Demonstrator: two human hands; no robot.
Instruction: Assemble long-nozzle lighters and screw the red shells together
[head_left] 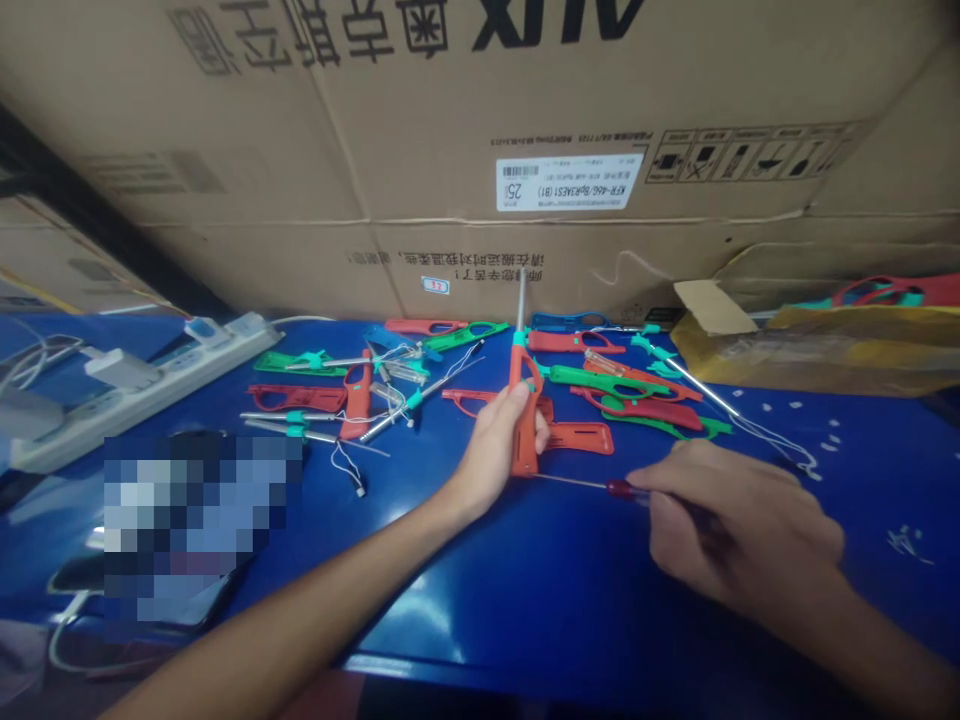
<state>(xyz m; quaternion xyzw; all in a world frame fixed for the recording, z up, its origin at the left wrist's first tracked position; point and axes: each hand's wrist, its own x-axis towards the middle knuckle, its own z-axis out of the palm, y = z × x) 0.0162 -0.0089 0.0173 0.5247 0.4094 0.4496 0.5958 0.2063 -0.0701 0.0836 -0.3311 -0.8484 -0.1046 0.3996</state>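
My left hand (pixel 491 445) is closed round the handle of a red gas lighter (pixel 524 440), held upright with its metal tube pointing at the cardboard behind. My right hand (pixel 739 515) grips a screwdriver (pixel 619 489) with a dark red handle. Its thin shaft runs left, and the tip meets the lower end of the lighter's handle. Whether it sits in a screw is too small to tell. Beyond my hands lie loose red and green lighter shells (pixel 637 408) and metal tubes with teal fittings and white wires (pixel 697 385).
A white power strip (pixel 161 385) with plugs lies at the left, beside a partly blurred phone-like device (pixel 202 590). Large cardboard (pixel 420 180) stands along the back. An open carton (pixel 847 350) holding red parts is at the right. Small white scraps (pixel 829 440) dot the blue table (pixel 450 610).
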